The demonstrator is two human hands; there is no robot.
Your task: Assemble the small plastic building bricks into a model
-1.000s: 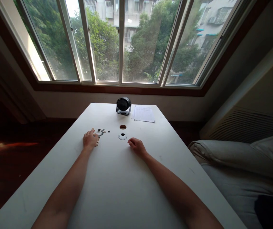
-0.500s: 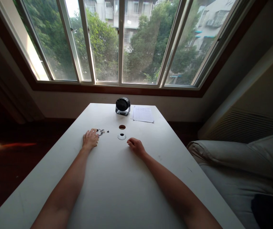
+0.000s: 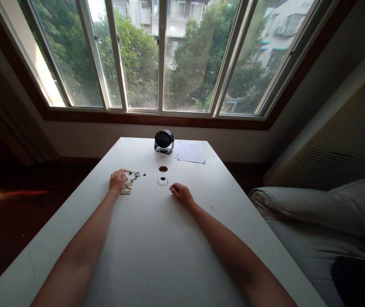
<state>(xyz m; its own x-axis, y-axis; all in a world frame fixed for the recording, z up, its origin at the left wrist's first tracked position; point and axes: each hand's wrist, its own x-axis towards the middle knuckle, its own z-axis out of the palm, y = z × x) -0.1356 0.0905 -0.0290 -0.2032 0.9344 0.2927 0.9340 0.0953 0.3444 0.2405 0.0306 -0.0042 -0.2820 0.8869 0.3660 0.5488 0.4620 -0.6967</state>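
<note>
My left hand (image 3: 117, 181) lies at the left edge of a small pile of tan and grey pieces (image 3: 127, 186) that look like toy building bricks. Its fingers are stretched out along the pile, the foremost reaching to a tan piece at the far end. Part of the pile is hidden by the hand. Grey pieces (image 3: 134, 177) lie loose on the pile's right side, and one small dark piece (image 3: 144, 174) sits apart. Resting on the table, my right hand (image 3: 182, 195) is closed with curled fingers; nothing shows in it. Just left of it lies a round silver-white ring cover (image 3: 162, 181).
The white table (image 3: 156, 238) has a round hole (image 3: 163, 169) beyond the ring cover. Near the far edge stand a black round device on a bracket (image 3: 164, 141) and a printed sheet of paper (image 3: 191, 152). A grey sofa (image 3: 310, 204) is at the right.
My left hand has shifted left, off the top of the pile, so more tan pieces show. My right hand stays where it was. The view has moved slightly.
</note>
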